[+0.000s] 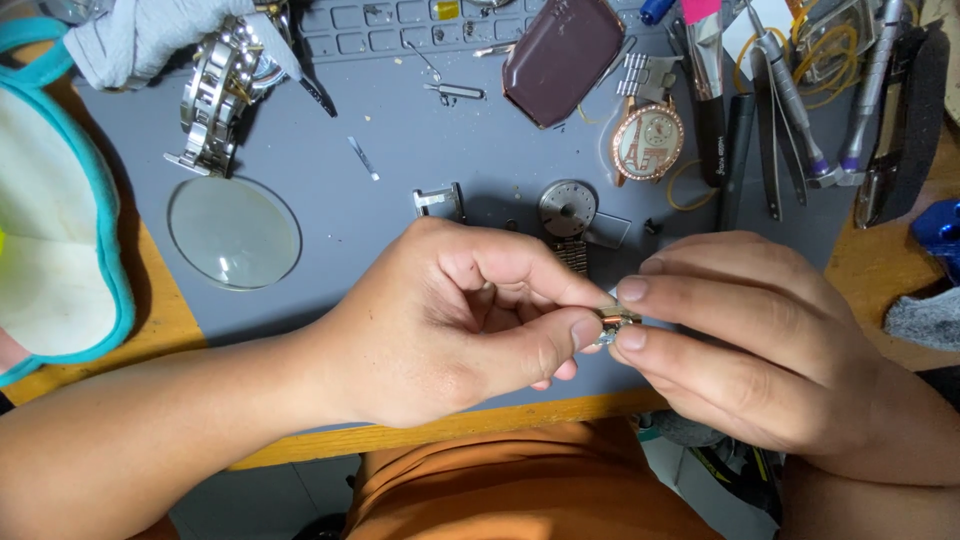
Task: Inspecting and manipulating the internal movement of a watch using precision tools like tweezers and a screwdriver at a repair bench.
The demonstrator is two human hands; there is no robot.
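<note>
Two hands meet on one small metal part [617,320], copper-toned and silver, pinched above the near edge of the worktop [420,435]. Your left hand [455,320] grips it between thumb and curled fingers; your right hand [745,340] grips the other side with thumb and forefinger tips. What the part is cannot be told, since the fingertips cover most of it.

Just beyond your hands, on the grey mat [400,170], lie a round geared watch movement [567,208] and a small square metal holder [439,201]. Farther back rests a rose-gold watch case [648,142] with a pictured dial, beside a dark brown pouch [563,58]. Right of these stand a row of screwdrivers and tweezers [790,110]. On the left of the mat lies a round glass lens [234,233]. Behind it, another person's gloved hand [140,38] holds a steel bracelet watch [215,95]. A teal-rimmed white tray [50,220] sits at the far left.
</note>
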